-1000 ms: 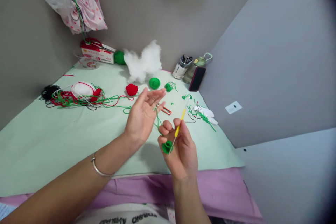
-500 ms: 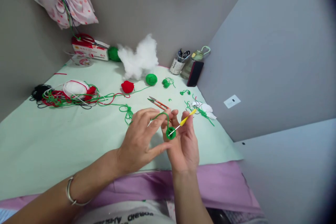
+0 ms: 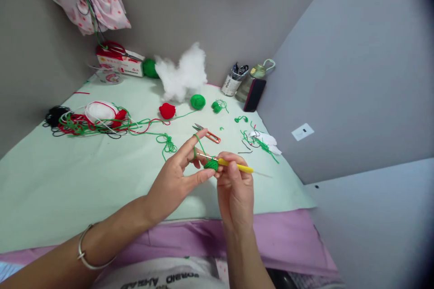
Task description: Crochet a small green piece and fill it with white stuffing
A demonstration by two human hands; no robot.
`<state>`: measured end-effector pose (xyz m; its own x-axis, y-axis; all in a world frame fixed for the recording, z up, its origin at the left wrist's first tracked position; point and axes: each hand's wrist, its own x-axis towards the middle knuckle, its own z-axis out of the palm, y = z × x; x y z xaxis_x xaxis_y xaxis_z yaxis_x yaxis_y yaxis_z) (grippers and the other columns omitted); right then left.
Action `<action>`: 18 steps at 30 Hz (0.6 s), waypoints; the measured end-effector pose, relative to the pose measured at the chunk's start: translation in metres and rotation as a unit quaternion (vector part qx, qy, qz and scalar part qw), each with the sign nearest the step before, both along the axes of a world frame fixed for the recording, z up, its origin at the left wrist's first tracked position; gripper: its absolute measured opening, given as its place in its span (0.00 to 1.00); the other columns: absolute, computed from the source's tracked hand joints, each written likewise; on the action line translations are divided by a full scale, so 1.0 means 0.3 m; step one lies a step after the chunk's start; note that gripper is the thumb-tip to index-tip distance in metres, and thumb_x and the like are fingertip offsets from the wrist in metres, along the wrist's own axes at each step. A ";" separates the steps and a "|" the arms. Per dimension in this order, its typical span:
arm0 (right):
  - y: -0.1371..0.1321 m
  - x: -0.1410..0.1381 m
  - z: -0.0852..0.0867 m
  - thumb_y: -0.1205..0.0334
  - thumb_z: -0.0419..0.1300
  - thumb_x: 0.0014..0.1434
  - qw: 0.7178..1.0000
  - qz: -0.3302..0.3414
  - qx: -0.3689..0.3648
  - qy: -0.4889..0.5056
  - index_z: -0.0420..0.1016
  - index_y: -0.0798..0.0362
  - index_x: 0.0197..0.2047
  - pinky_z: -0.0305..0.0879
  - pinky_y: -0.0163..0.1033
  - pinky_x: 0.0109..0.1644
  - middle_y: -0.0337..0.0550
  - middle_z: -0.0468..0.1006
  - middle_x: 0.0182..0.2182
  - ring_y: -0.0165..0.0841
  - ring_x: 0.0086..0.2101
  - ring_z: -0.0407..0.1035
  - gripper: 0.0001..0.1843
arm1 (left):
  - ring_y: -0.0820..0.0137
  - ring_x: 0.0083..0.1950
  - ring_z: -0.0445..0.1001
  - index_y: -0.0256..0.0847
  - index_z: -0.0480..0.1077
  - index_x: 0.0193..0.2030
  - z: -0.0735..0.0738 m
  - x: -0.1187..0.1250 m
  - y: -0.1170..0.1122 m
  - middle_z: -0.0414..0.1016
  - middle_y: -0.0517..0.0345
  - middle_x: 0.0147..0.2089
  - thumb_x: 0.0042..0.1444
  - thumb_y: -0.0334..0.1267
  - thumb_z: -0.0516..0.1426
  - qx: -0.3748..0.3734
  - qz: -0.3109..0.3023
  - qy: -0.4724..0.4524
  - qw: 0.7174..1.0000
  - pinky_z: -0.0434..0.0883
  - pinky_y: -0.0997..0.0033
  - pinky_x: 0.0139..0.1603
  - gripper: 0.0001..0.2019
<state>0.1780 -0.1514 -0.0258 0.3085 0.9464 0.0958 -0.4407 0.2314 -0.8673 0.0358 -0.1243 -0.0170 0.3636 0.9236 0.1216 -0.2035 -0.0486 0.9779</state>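
Between the thumb and fingers of my left hand (image 3: 178, 176) is a small green crochet piece (image 3: 211, 165). Green yarn (image 3: 200, 143) runs from it up over my raised left index finger. My right hand (image 3: 236, 185) grips a crochet hook (image 3: 235, 165) by its yellow handle. The hook's metal shaft points left, over the top of the green piece, and its tip is near my left fingers. Just beyond my hands, orange thread snips (image 3: 207, 133) lie on the table.
A tangle of yarn (image 3: 101, 119) lies at the left. Red (image 3: 167, 110) and green yarn balls (image 3: 197, 102) sit mid-table before white stuffing (image 3: 183, 72). At the back right are a pen cup (image 3: 231, 83), a bottle (image 3: 244, 88) and a phone (image 3: 254, 95). Yarn scraps (image 3: 267, 146) lie right.
The crochet piece has passed from my right palm to my left fingers. My right hand has turned and closed round the hook, now pointing left. Yarn is stretched over my left index finger.
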 end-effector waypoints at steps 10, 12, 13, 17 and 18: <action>-0.016 0.044 -0.042 0.57 0.61 0.70 0.979 -0.025 0.088 -0.181 0.86 0.44 0.46 0.73 0.40 0.44 0.42 0.81 0.40 0.33 0.40 0.76 0.10 | 0.81 0.25 0.67 0.48 0.55 0.77 0.030 -0.005 0.004 0.71 0.63 0.40 0.63 0.42 0.65 -0.111 -0.062 -0.052 0.990 0.64 0.73 0.29 0.38; -0.015 0.046 -0.044 0.57 0.59 0.71 0.980 -0.025 0.100 -0.169 0.85 0.45 0.46 0.74 0.40 0.44 0.43 0.82 0.40 0.32 0.39 0.77 0.11 | 0.82 0.23 0.68 0.48 0.53 0.77 0.027 -0.002 0.004 0.71 0.63 0.41 0.64 0.42 0.64 -0.114 -0.068 -0.059 0.989 0.64 0.73 0.27 0.38; -0.014 0.047 -0.044 0.57 0.59 0.71 0.980 -0.020 0.106 -0.165 0.85 0.45 0.47 0.74 0.40 0.44 0.43 0.82 0.40 0.32 0.39 0.77 0.12 | 0.81 0.23 0.70 0.48 0.53 0.77 0.025 0.000 0.003 0.71 0.64 0.42 0.64 0.42 0.64 -0.115 -0.069 -0.065 0.989 0.65 0.73 0.27 0.38; -0.016 0.050 -0.035 0.60 0.64 0.67 0.974 0.000 0.118 -0.192 0.85 0.43 0.46 0.74 0.39 0.43 0.41 0.82 0.39 0.32 0.40 0.77 0.07 | 0.74 0.32 0.78 0.46 0.51 0.78 0.023 0.006 0.000 0.70 0.65 0.39 0.63 0.40 0.65 -0.114 -0.071 -0.092 0.987 0.73 0.72 0.34 0.40; -0.017 0.050 -0.032 0.61 0.66 0.66 0.971 -0.004 0.116 -0.209 0.85 0.43 0.45 0.74 0.39 0.43 0.41 0.81 0.39 0.33 0.41 0.77 0.07 | 0.73 0.34 0.79 0.45 0.49 0.78 0.025 0.007 0.000 0.70 0.65 0.38 0.63 0.38 0.65 -0.114 -0.071 -0.098 0.986 0.74 0.71 0.37 0.42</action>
<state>0.1930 -0.1565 -0.0354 0.2042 0.8822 0.4243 -0.0580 0.4436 -0.8944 0.0380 -0.1242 -0.0096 0.4816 0.8764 -0.0016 -0.3787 0.2098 0.9014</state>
